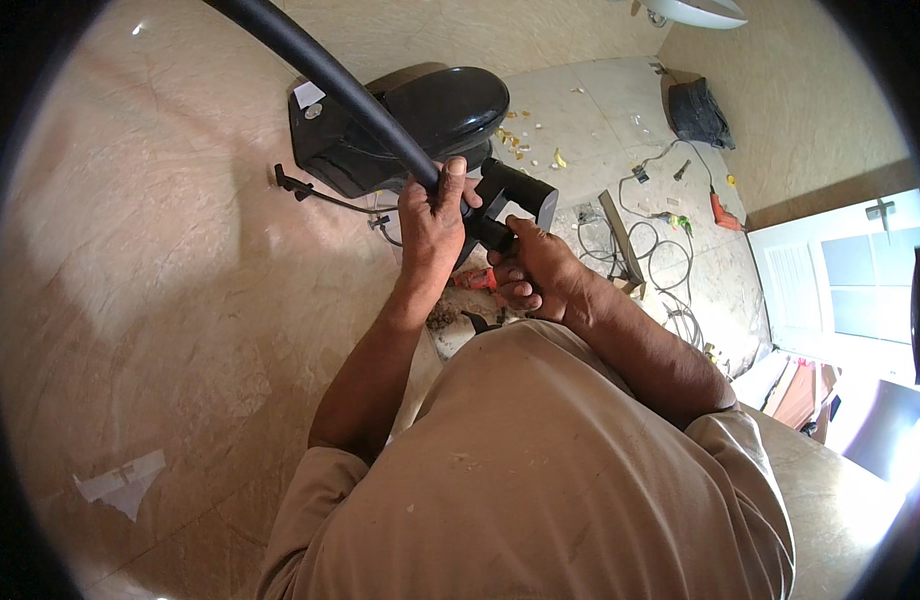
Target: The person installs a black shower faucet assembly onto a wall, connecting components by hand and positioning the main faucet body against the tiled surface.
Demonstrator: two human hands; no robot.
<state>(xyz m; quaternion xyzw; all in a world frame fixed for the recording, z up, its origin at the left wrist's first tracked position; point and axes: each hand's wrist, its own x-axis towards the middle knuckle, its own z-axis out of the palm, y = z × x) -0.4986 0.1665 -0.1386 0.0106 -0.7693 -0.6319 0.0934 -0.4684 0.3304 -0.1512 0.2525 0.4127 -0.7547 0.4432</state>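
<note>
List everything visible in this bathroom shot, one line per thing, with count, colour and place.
pipe: one, black, running from the top edge down to the hands
pipe fitting: one, black, at the pipe's lower end
toilet: one, black, lid shut, on the floor beyond the hands
power drill: one, orange, on the floor at right
cables: several, pale, looped on the floor near the drill
bag: one, black, by the far wall
paper scrap: one, white, lower left
shirt: one, beige, bottom centre
left hand: grip closed around the pipe
right hand: grip on the fitting
</note>
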